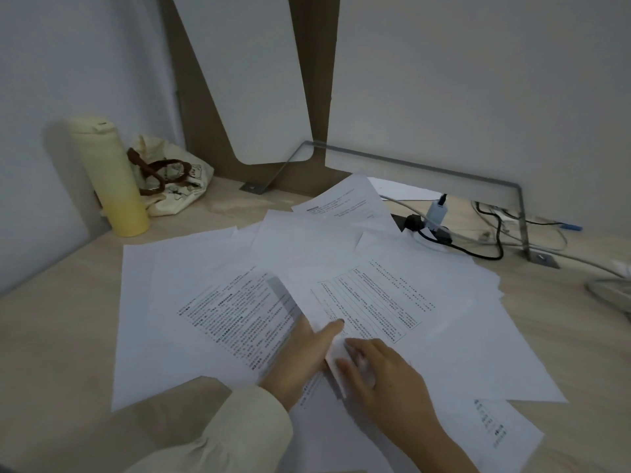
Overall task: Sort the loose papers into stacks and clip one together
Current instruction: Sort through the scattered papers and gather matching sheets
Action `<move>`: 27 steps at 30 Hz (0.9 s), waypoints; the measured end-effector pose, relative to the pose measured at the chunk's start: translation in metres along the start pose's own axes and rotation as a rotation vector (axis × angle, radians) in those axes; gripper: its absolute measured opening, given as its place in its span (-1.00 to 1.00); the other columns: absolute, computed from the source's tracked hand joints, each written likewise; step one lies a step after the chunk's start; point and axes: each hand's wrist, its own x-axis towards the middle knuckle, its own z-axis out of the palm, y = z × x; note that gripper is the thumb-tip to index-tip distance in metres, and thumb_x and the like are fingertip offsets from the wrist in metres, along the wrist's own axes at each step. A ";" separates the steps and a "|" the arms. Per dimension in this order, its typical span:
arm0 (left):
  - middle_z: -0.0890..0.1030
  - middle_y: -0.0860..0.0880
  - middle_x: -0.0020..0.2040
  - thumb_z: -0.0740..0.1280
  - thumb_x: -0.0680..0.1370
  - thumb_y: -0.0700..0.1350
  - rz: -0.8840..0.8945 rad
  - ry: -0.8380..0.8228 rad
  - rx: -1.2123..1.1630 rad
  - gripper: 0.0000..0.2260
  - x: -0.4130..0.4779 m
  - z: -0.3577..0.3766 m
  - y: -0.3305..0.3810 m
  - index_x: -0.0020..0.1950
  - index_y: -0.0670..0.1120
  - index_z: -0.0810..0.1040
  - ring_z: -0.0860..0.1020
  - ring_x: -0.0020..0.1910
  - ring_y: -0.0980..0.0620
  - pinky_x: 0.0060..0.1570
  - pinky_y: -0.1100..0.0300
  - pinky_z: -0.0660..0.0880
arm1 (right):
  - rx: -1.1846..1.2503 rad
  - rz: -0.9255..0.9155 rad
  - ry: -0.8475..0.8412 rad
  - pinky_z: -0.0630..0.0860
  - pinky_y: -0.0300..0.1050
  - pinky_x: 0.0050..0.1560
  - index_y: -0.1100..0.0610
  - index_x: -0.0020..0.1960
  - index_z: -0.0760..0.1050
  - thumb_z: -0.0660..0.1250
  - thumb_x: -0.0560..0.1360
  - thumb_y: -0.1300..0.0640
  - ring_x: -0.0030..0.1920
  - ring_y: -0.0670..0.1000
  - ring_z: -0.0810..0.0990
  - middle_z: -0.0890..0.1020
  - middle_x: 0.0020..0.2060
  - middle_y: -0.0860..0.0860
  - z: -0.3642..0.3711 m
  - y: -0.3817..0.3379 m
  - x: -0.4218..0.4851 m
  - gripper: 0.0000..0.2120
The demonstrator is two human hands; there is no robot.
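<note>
Pinching one sheet (368, 302) at its near edge, your left hand (300, 356) and right hand (386, 377) both grip it over loose papers (191, 268) on the table (51, 336). It looks light, floppy, slippery: hold the edges.

I see the papers (191, 268) white w/ black print, one sheet (368, 302) w/ a black ruled grid, on a pale wood-grain desk (51, 336). Bottle (112, 179) fades cream at top to yellow at btm; bag (174, 189) is cream w/ dark brown handles & black line drawings. Sleeve (239, 431) is pale beige, panel (201, 114) behind is brown, cable (491, 254) black, and a small bit (572, 228) at far rt is blue.
</note>
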 end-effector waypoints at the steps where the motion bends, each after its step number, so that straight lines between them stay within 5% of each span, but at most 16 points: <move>1: 0.59 -0.02 0.16 0.26 0.53 -0.19 0.039 0.026 0.091 -0.74 0.001 0.003 -0.004 0.20 0.02 0.42 0.56 0.14 -0.03 0.19 -0.02 0.49 | -0.001 -0.003 -0.050 0.32 -0.44 -0.17 -0.13 0.25 0.39 -0.24 0.22 -0.57 0.08 -0.19 0.49 0.51 0.10 -0.25 -0.002 -0.002 -0.002 -0.14; 4: 0.50 -0.03 0.27 0.17 0.52 -0.27 0.128 0.123 0.315 -0.60 0.001 0.003 -0.008 0.35 -0.05 0.31 0.48 0.18 0.00 0.18 0.11 0.43 | 0.085 -0.006 -0.207 0.38 -0.36 0.09 -0.14 0.31 0.34 -0.32 0.11 -0.59 0.19 -0.27 0.41 0.42 0.21 -0.28 -0.011 -0.002 -0.004 -0.01; 6: 0.50 -0.03 0.27 0.15 0.53 -0.28 0.217 0.125 0.393 -0.59 0.000 -0.002 -0.005 0.36 -0.04 0.31 0.48 0.18 0.00 0.19 0.12 0.42 | 0.244 0.016 -0.251 0.34 -0.37 0.22 -0.14 0.27 0.36 -0.01 0.27 -0.53 0.16 -0.35 0.40 0.44 0.21 -0.24 -0.020 0.002 -0.001 -0.28; 8: 0.53 -0.02 0.24 0.16 0.55 -0.26 0.279 0.076 0.427 -0.61 -0.004 -0.012 0.007 0.36 -0.02 0.32 0.50 0.17 0.00 0.22 0.08 0.44 | 0.273 0.049 -0.192 0.23 -0.39 0.30 -0.11 0.30 0.34 0.26 0.47 -0.17 0.21 -0.31 0.37 0.41 0.27 -0.19 -0.036 0.010 0.006 -0.57; 12: 0.62 0.16 0.10 0.28 0.52 -0.27 0.356 -0.180 0.350 -0.66 -0.023 -0.046 0.047 0.23 0.04 0.45 0.61 0.03 0.15 -0.03 0.36 0.53 | 0.248 0.039 -0.037 0.11 -0.33 0.32 -0.05 0.43 0.18 0.36 0.45 0.00 0.34 -0.23 0.21 0.25 0.43 -0.11 -0.077 0.023 0.031 -0.38; 16: 0.66 0.21 -0.01 0.33 0.47 -0.25 0.369 -0.259 0.410 -0.73 -0.046 -0.071 0.081 0.03 0.10 0.56 0.66 -0.10 0.17 -0.21 0.37 0.55 | 0.392 0.092 -0.151 0.11 -0.01 0.45 -0.05 0.51 -0.04 0.47 0.31 -0.04 0.45 -0.09 0.11 0.11 0.47 -0.15 -0.108 0.018 0.063 -0.06; 18: 0.68 0.19 -0.03 0.32 0.37 -0.16 0.397 -0.265 0.459 -0.74 -0.052 -0.076 0.092 0.00 0.08 0.59 0.66 -0.11 0.16 -0.22 0.37 0.55 | 0.454 0.080 -0.277 0.20 -0.02 0.41 -0.07 0.50 -0.03 0.47 0.32 -0.02 0.39 -0.14 0.19 0.19 0.39 -0.22 -0.113 0.008 0.073 -0.07; 21: 0.68 0.18 -0.04 0.29 0.32 -0.15 0.437 -0.238 0.500 -0.72 -0.054 -0.082 0.102 -0.01 0.06 0.59 0.66 -0.12 0.16 -0.22 0.37 0.55 | 0.425 0.090 -0.444 0.53 -0.22 0.10 -0.04 0.30 0.35 0.43 0.40 0.04 0.11 -0.13 0.59 0.55 0.19 -0.12 -0.112 0.006 0.079 -0.48; 24: 0.67 0.13 -0.05 0.32 0.43 -0.18 0.486 -0.137 0.554 -0.79 -0.048 -0.091 0.104 0.00 0.06 0.57 0.63 -0.13 0.22 -0.19 0.39 0.53 | 0.487 0.108 -0.351 0.61 -0.21 -0.09 0.04 0.00 0.55 0.36 0.47 0.08 -0.13 -0.06 0.70 0.69 -0.08 -0.04 -0.107 0.010 0.078 -0.88; 27: 0.61 0.11 0.03 0.24 0.52 -0.31 0.542 0.154 0.478 -0.71 -0.036 -0.101 0.091 0.01 0.10 0.51 0.55 0.06 0.17 0.02 0.31 0.43 | 0.541 0.242 -0.181 0.59 -0.11 -0.13 0.06 -0.05 0.54 0.31 0.50 0.07 -0.16 0.02 0.67 0.68 -0.15 0.00 -0.105 0.023 0.075 -0.91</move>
